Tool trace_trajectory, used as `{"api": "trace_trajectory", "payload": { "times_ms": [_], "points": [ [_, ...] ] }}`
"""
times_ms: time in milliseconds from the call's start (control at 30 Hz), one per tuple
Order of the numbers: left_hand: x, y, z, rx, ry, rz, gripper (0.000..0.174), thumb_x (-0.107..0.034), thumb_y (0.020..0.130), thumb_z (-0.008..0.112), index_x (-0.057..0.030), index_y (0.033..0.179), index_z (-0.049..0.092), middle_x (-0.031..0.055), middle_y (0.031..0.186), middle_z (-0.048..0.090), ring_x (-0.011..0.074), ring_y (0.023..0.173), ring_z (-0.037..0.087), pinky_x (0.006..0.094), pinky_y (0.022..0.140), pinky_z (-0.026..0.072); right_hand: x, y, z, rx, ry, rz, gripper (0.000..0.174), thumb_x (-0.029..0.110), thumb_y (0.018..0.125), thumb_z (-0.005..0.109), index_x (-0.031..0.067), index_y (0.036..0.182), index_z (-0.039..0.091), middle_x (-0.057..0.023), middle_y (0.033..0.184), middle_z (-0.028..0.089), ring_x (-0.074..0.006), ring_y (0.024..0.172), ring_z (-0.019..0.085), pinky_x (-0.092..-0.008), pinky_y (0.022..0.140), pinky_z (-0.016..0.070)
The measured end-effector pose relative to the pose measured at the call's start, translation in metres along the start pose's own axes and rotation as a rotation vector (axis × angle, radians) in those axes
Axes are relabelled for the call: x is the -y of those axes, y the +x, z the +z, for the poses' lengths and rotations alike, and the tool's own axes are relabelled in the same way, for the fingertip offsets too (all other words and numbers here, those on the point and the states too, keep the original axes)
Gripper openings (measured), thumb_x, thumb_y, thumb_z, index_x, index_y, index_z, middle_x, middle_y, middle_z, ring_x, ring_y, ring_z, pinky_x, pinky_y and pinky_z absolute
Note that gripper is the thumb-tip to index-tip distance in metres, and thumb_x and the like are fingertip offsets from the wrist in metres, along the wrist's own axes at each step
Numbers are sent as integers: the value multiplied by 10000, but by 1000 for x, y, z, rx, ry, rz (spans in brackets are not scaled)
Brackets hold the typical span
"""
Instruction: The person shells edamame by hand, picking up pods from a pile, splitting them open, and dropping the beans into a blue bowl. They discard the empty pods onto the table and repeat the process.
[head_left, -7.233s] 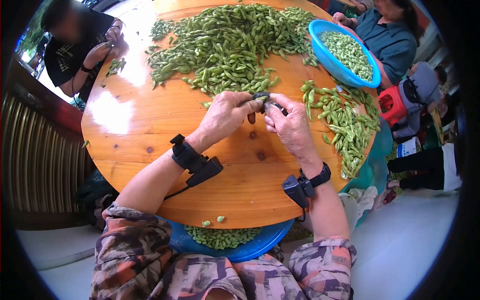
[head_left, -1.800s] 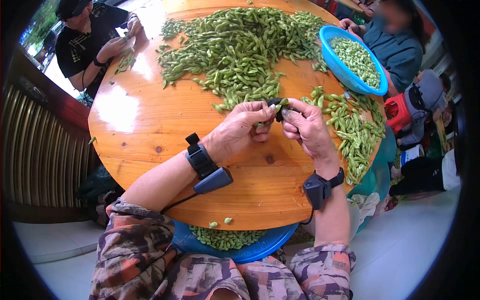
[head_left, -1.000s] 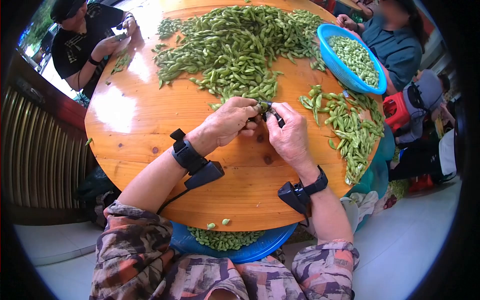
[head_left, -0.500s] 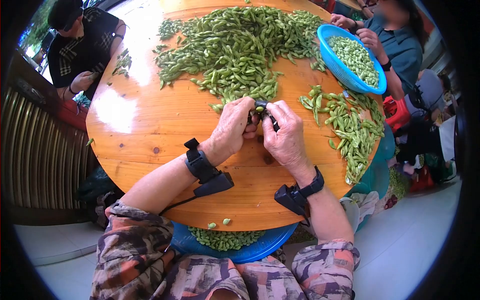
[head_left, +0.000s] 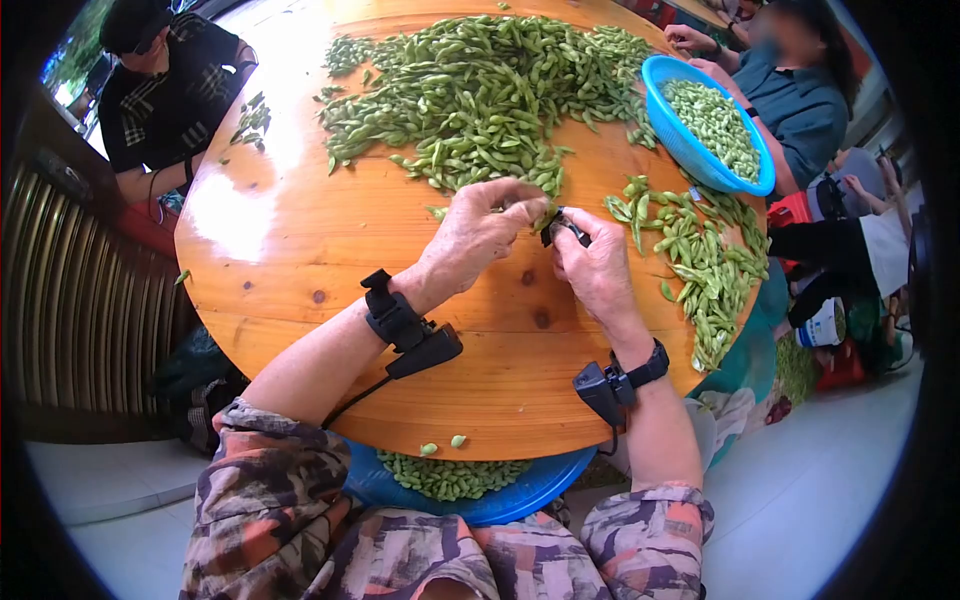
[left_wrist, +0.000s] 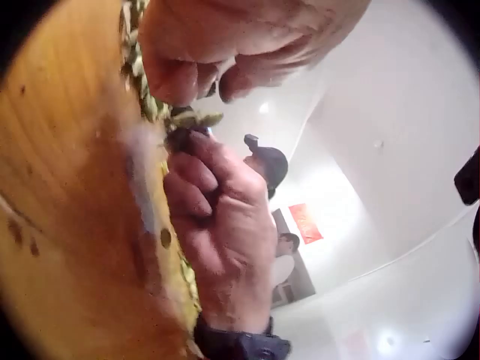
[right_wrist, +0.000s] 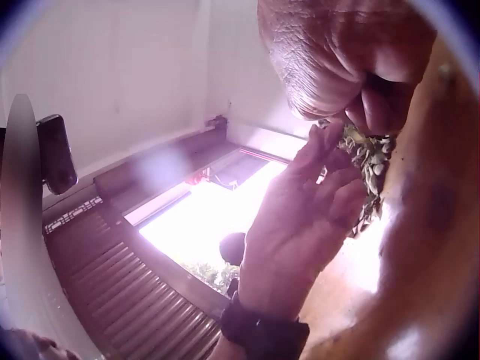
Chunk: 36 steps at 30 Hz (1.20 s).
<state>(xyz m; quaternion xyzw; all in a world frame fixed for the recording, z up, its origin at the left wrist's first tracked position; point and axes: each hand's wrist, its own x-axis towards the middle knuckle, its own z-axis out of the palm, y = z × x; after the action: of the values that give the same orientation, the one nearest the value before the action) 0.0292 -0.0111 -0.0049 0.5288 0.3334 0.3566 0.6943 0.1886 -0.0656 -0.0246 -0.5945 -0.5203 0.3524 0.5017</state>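
In the head view, my left hand and right hand meet above the table. Between their fingertips is a small green edamame pod, most visible in the left wrist view. The left thumb and forefinger pinch it from one side. The right hand pinches its other side, the remaining fingers curled into the palm. Black coverings sit on the right thumb and forefinger. Just beyond the hands lies a large heap of edamame pods. To the right, flatter, paler pods are spread along the table's edge.
A blue basket of shelled beans stands at the right on the round wooden table. Another blue basket of beans sits below the near edge, with two loose beans above it. People sit at left and right.
Both hands have shifted slightly right, and the left fingers have lifted and spread more over the pod. Earlier, the right hand moved left from over the table's right side. The person at left lowers their hands.
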Motion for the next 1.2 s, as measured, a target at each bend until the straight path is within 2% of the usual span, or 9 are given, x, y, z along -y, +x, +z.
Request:
{"api": "trace_trajectory", "payload": {
  "times_ms": [100, 167, 233, 300, 500, 700, 967, 1133, 1200],
  "points": [
    [8, 3, -2, -16, 343, 127, 180, -132, 912, 627, -22, 1046, 677, -20, 773, 583, 0, 583, 425, 165, 481, 342, 1, -1, 2, 41, 6, 24, 132, 76, 866, 560, -35, 884, 629, -3, 573, 490, -57, 556, 435, -268, 502, 375],
    [25, 12, -10, -42, 562, 389, 178, -128, 907, 631, -34, 1051, 678, -18, 779, 590, 9, 594, 447, 165, 512, 369, 2, -3, 4, 42, 0, 37, 135, 75, 869, 555, -34, 895, 630, 5, 571, 481, -54, 562, 436, -266, 506, 375],
    [13, 6, -6, -55, 573, 363, 187, -131, 907, 632, -23, 1053, 675, -5, 791, 593, 19, 635, 468, 182, 553, 389, 7, -4, 5, 89, -22, -54, 139, 69, 870, 551, -39, 920, 623, 4, 607, 487, -52, 562, 444, -260, 501, 376],
    [4, 1, -4, -33, 234, 123, 151, -136, 919, 615, -12, 995, 657, 6, 800, 587, 39, 654, 466, 201, 566, 389, 8, -4, 4, 113, -15, -59, 159, 68, 878, 545, -38, 963, 626, 4, 645, 503, -46, 569, 450, -252, 494, 374],
    [7, 7, -12, 75, -405, -37, 66, -139, 961, 553, -74, 947, 556, -43, 759, 492, 42, 574, 362, 201, 510, 333, 15, -4, -6, 79, 255, 42, 256, 52, 919, 512, -39, 1139, 607, 27, 736, 512, -23, 575, 446, -198, 477, 365],
    [8, 4, -7, 152, -225, -102, 44, -147, 973, 545, -124, 1010, 538, -60, 754, 458, 37, 590, 357, 194, 519, 336, 24, -5, -9, 129, 402, 63, 291, 35, 941, 509, -49, 1213, 569, 50, 717, 468, -14, 567, 408, -168, 479, 355],
    [19, 6, -3, 72, -170, -38, 149, -158, 952, 589, -26, 888, 617, -49, 761, 515, 29, 605, 400, 189, 508, 330, 19, -5, -9, 200, 499, 104, 284, 41, 942, 517, -64, 1201, 567, 49, 726, 460, -19, 590, 414, -168, 475, 340],
    [7, 0, 4, -102, 363, 83, 150, -160, 934, 615, -21, 879, 635, -41, 726, 531, 14, 590, 395, 185, 495, 312, 19, -4, -9, 237, 552, 101, 257, 41, 938, 520, -65, 1165, 580, 49, 727, 467, -19, 588, 417, -160, 476, 337],
    [11, 0, 5, -111, 359, 78, 147, -157, 935, 613, -25, 873, 630, -45, 715, 519, 14, 582, 387, 186, 489, 311, 17, -3, -8, 231, 532, 93, 252, 42, 939, 518, -64, 1159, 583, 49, 730, 469, -17, 589, 415, -159, 478, 337]
  ]
}}
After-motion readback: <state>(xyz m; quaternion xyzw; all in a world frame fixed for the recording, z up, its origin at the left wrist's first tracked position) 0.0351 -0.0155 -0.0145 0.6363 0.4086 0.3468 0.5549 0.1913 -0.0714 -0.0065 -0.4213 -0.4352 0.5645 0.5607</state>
